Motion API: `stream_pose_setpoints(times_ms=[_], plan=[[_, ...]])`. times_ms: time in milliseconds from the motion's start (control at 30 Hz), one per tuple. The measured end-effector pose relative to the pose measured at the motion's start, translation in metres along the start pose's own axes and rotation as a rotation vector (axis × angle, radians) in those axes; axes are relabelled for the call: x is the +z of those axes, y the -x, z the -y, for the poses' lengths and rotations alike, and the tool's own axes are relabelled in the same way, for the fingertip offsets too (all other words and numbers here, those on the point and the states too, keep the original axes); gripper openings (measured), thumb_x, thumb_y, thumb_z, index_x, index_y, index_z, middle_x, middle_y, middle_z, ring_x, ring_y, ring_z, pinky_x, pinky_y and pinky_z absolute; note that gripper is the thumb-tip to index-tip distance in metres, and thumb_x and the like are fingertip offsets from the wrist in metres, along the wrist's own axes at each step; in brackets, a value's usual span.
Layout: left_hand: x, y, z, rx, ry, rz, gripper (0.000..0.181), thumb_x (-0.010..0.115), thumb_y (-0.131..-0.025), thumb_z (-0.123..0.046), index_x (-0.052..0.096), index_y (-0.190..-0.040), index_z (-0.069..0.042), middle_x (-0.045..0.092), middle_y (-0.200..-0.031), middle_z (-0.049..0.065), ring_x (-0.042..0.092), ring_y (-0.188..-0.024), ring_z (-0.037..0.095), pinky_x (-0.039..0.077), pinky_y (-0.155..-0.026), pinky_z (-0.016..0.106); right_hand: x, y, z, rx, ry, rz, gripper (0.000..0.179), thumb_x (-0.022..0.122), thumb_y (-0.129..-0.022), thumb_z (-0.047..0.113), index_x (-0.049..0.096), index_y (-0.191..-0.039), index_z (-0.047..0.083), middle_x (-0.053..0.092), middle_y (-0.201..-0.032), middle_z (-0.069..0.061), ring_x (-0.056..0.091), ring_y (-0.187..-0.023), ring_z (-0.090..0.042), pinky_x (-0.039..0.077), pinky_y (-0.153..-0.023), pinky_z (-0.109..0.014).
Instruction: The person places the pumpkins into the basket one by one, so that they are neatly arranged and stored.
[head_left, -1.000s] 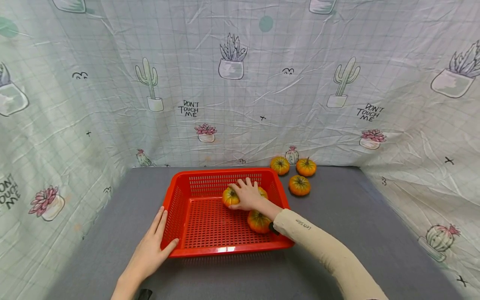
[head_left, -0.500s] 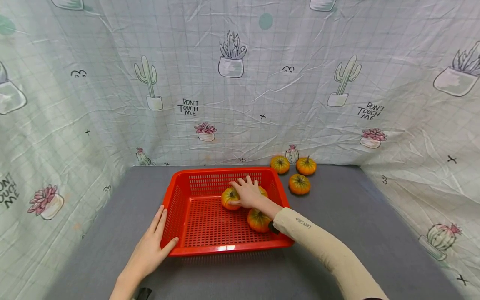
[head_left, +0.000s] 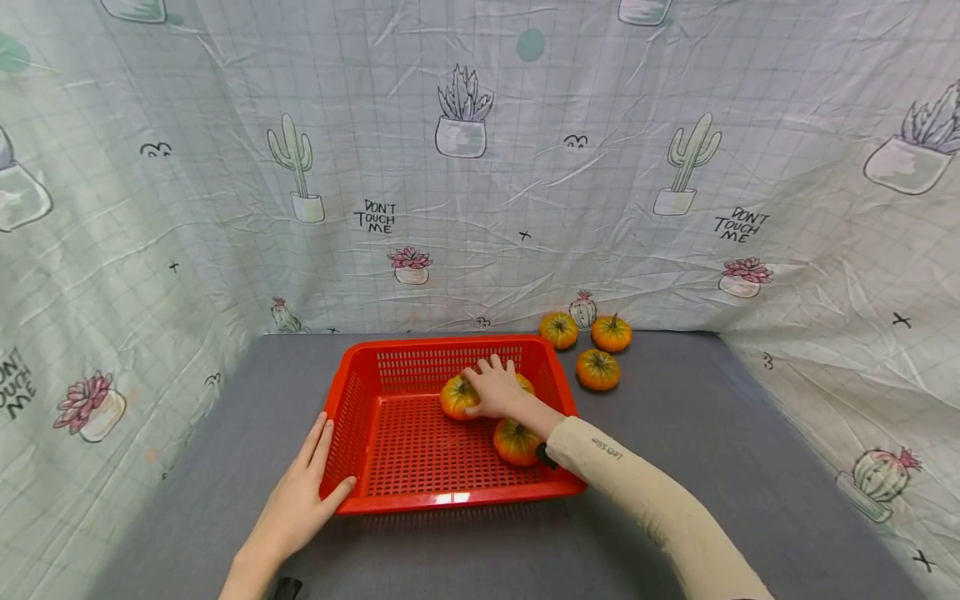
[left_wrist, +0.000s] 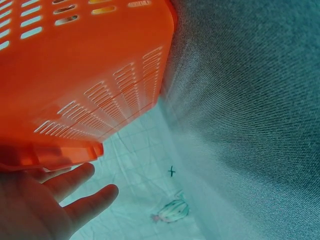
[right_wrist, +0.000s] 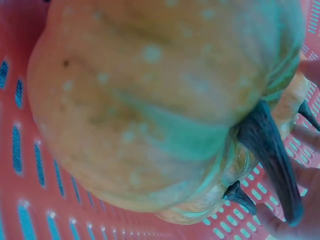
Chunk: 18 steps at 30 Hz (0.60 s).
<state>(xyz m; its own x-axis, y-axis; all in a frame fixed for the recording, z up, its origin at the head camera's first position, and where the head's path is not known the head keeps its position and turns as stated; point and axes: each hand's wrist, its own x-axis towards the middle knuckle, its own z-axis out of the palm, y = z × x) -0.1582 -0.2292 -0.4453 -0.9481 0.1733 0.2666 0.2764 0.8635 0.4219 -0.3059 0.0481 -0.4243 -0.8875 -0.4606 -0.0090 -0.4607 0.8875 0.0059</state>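
A red plastic basket (head_left: 420, 503) with slotted walls holds several small orange pumpkins. My left hand (head_left: 292, 504) rests on its left rim, fingers extended along the side and thumb over the front corner. In the left wrist view, straight fingers (left_wrist: 75, 180) reach past the rim. Inside the basket my right hand (head_left: 497, 392) spreads its fingers beside the left pumpkin (head_left: 456, 398), thumb and index finger near its right side. Another pumpkin (head_left: 527, 384) is partly hidden behind that hand. Under the wrist sits the front pumpkin (head_left: 513, 443), whose body and dark stem fill the right wrist view.
Outside the basket, toward the back right, three more pumpkins stand on the grey table: one at the back left (head_left: 558, 331), one at the back right (head_left: 611, 333) and one nearer (head_left: 597, 370). A patterned curtain (head_left: 480, 200) encloses the back and sides.
The left pumpkin in the basket has shifted slightly to the left. My right thumb and index finger have drawn back a little from it. The left hand stays on the rim.
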Motion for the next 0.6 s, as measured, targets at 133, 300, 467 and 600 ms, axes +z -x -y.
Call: stream_pose_setpoints(times_ms=[133, 300, 467, 600], plan=[[0.0, 0.0, -0.001, 0.002, 0.002, 0.0, 0.081, 0.056, -0.085, -0.037, 0.012, -0.143, -0.004, 0.011, -0.15, 0.013, 0.036, -0.124, 0.041, 0.04, -0.085, 0.057, 0.0, 0.0, 0.0, 0.006, 0.015, 0.042, 0.063, 0.064, -0.076, 0.047, 0.044, -0.129, 0.019, 0.048, -0.124, -0.008, 0.035, -0.116, -0.03, 0.028, -0.095, -0.053], [-0.001, 0.0, -0.001, 0.002, -0.004, -0.006, 0.081, 0.058, -0.084, -0.034, 0.012, -0.143, -0.004, 0.012, -0.15, 0.013, 0.036, -0.123, 0.041, 0.04, -0.085, 0.057, 0.0, 0.0, 0.0, 0.013, 0.006, 0.063, 0.064, 0.064, -0.077, 0.047, 0.043, -0.13, 0.019, 0.048, -0.126, -0.008, 0.035, -0.119, -0.03, 0.028, -0.096, -0.054], [-0.001, 0.0, -0.001, 0.007, -0.006, -0.011, 0.08, 0.058, -0.084, -0.033, 0.013, -0.143, -0.003, 0.012, -0.15, 0.013, 0.036, -0.123, 0.041, 0.04, -0.085, 0.057, -0.003, 0.0, 0.0, 0.002, -0.001, 0.026, 0.065, 0.064, -0.076, 0.048, 0.043, -0.13, 0.018, 0.049, -0.125, -0.008, 0.036, -0.119, -0.031, 0.028, -0.095, -0.054], [0.0, 0.0, -0.001, 0.013, -0.005, -0.022, 0.08, 0.059, -0.083, -0.031, 0.014, -0.143, -0.003, 0.013, -0.15, 0.013, 0.036, -0.123, 0.041, 0.04, -0.085, 0.057, -0.01, 0.002, 0.004, -0.051, 0.024, -0.076, 0.064, 0.063, -0.076, 0.05, 0.046, -0.128, 0.017, 0.052, -0.12, -0.007, 0.04, -0.115, -0.03, 0.032, -0.091, -0.051]])
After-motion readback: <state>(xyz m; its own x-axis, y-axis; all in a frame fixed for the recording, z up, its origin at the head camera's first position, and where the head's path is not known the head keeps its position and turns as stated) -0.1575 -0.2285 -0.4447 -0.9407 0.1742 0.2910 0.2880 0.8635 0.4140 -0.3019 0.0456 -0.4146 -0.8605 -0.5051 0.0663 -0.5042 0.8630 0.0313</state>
